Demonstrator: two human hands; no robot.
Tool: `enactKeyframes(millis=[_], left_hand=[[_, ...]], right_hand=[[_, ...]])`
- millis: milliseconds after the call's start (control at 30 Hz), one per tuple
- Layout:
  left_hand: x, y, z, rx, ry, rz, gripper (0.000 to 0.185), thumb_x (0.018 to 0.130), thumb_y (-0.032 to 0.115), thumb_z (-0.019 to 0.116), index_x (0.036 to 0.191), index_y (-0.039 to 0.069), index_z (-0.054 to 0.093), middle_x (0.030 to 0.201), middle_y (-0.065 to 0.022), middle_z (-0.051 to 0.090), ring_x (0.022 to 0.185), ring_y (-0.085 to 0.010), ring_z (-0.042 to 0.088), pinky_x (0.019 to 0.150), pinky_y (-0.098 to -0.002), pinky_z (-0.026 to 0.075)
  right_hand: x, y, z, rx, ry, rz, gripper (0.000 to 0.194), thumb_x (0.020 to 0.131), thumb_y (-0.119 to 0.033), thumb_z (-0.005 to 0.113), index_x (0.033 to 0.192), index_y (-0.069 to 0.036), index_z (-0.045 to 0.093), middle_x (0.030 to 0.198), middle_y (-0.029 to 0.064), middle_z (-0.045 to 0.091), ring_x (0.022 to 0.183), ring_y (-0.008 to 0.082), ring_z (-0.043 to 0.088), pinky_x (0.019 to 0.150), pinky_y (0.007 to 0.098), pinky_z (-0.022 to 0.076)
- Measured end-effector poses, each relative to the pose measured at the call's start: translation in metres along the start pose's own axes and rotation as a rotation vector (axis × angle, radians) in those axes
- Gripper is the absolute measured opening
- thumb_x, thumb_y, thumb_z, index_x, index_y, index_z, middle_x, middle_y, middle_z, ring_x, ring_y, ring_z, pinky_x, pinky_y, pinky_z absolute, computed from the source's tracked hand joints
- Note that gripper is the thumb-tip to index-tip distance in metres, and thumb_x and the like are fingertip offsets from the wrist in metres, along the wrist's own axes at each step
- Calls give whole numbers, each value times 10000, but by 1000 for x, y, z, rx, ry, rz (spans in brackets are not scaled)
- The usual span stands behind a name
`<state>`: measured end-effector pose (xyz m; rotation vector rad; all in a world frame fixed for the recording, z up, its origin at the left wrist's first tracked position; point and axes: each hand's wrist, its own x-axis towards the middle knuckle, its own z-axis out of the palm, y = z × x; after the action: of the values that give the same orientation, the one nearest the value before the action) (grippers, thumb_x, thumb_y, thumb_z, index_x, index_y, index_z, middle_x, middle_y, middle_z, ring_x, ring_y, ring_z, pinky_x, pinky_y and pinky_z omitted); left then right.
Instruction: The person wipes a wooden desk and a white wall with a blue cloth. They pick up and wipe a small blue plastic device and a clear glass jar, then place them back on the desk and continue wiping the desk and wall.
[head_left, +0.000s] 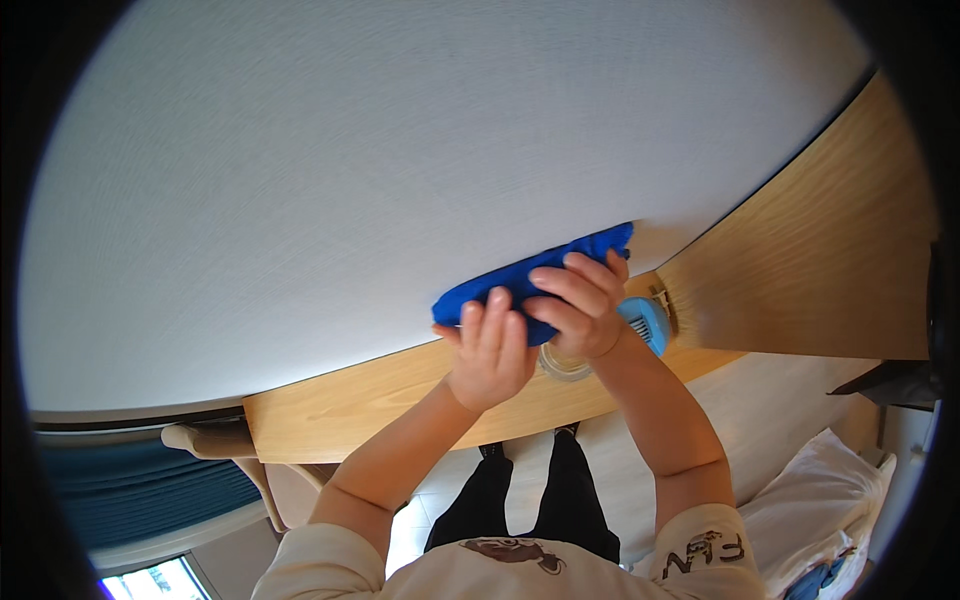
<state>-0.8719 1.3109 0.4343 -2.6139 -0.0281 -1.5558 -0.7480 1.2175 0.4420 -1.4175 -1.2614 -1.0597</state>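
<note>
Both hands are on a folded blue cloth (517, 276) in front of a pale, finely textured wall (375, 172). My left hand (491, 356) holds its left part, with fingers raised over the near side. Higher up and to the right, my right hand (589, 307) grips the other part with curled fingers. The cloth slants upward to the right, and its far edge appears to lie along the wall. How much of it touches the wall is hidden. Below the hands, a round clear glass container (566, 365) stands on a light wooden tabletop (352, 401), partly covered by my right hand.
A light-blue object with a slotted grille (651, 325) sits in the corner beside a wooden side panel (810, 225). A chair (281, 487) stands at the tabletop's left end, near blue pleated fabric (142, 487). White fabric (817, 510) lies at lower right.
</note>
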Motion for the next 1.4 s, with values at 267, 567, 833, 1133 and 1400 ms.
enactKeyframes(millis=[267,567,833,1133,1400], left_hand=[[7,-20,-5,54,-198,243,424,886,134,498,1302,136,580,1444,11,481,1434,-222,265,1103,-431,203],[20,27,-12,-46,-131,-155,493,839,183,593,1311,51,539,1459,-213,398,1380,-427,280,1052,-625,199],[-26,15,-20,-136,-29,-446,573,744,131,705,1261,-24,512,1311,-259,451,1159,-475,438,954,-595,362],[8,47,-26,-291,113,-632,659,751,93,715,1347,17,445,1423,-301,305,1257,-546,349,1041,-651,275],[-14,-1,-47,-142,180,-861,952,751,154,738,1442,-135,150,1497,-397,43,1366,-616,87,1100,-660,158]], right_hand=[[-1,-1,-19,-87,-63,39,223,750,-141,737,933,-270,730,1257,19,507,1203,225,439,1002,428,370],[93,8,-48,-298,-156,-323,234,732,-255,767,940,-361,747,1018,-82,467,884,109,447,758,287,363],[105,-28,-4,-56,-434,-495,319,706,-255,725,1014,-336,736,1006,-108,531,928,119,461,790,283,358],[155,-22,-29,-74,-746,-738,267,864,-204,619,1106,-278,702,1299,-129,593,1187,72,496,1044,299,341],[145,-91,49,41,-723,-772,261,863,-165,582,1090,-176,711,1276,-90,614,1174,98,526,1040,331,357]])
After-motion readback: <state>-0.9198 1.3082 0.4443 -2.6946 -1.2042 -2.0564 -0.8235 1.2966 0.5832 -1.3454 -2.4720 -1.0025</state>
